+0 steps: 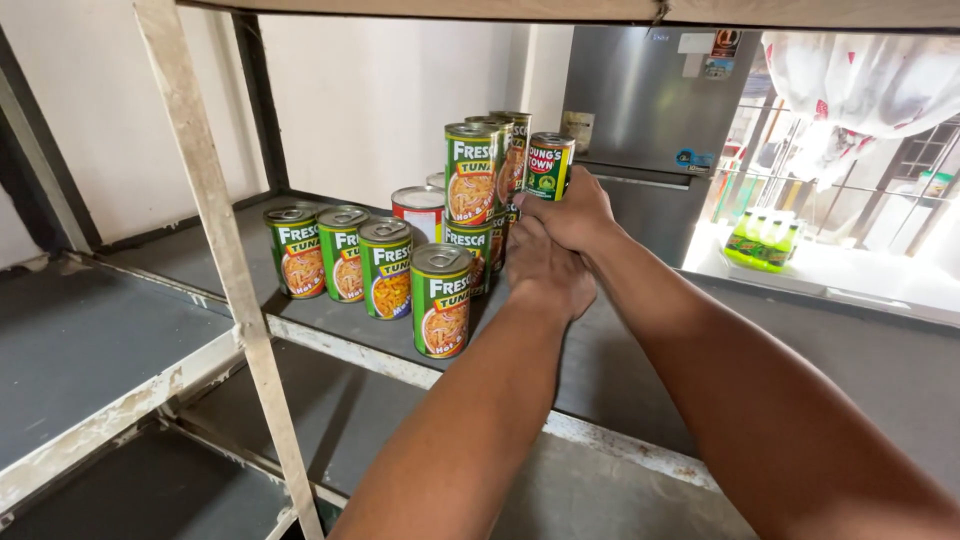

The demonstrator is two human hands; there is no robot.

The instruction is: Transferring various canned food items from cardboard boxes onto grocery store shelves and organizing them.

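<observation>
The grey shelf (pixel 640 370) already carries a row of green cans (pixel 345 252) and a stack (pixel 472 185) behind. The right hand (pixel 573 215) grips one more can (pixel 548 166) beside the stack, not yet set down; the left hand (pixel 545 270) cups beneath, its fingers hidden.
</observation>
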